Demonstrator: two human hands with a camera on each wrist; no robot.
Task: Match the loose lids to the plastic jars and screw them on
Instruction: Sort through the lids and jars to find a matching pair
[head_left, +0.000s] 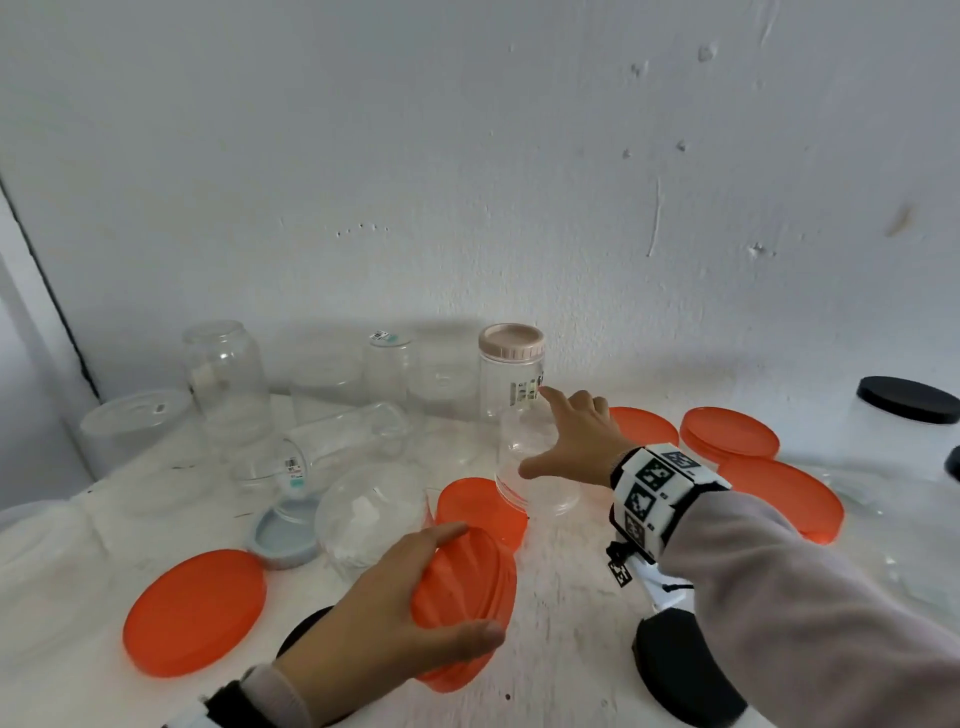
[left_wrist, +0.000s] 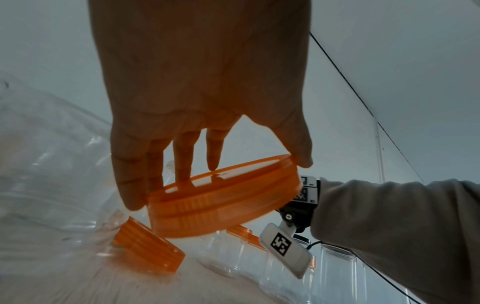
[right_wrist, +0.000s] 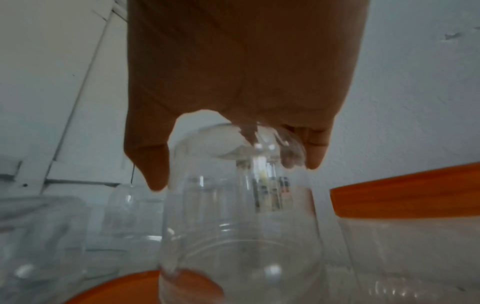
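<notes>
Meanwhile: left hand (head_left: 384, 618) over the near edge of the table (head_left: 566, 561), fingers and thumb curled round the ribbed rim of an orange lid (head_left: 467, 603), held tilted clear of the surface. Right hand (head_left: 576, 441) reached towards the back edge, fingers spread and loosely bent over the base of an upturned clear jar (head_left: 524, 467), thumb beside its wall; from the wrist view fingertips (right_wrist: 315, 152) touched the jar (right_wrist: 241, 226), though whether gripped firmly could not be told. Stood mouth-down partly on a second orange lid (head_left: 475, 506). Just behind, against the wall, a pink-lidded jar (head_left: 511, 374). Near the left corner, another flat orange lid (head_left: 195, 613); beside it a grey-blue lid (head_left: 283, 538). Towards the right edge, a black-lidded jar (head_left: 904, 421).
</notes>
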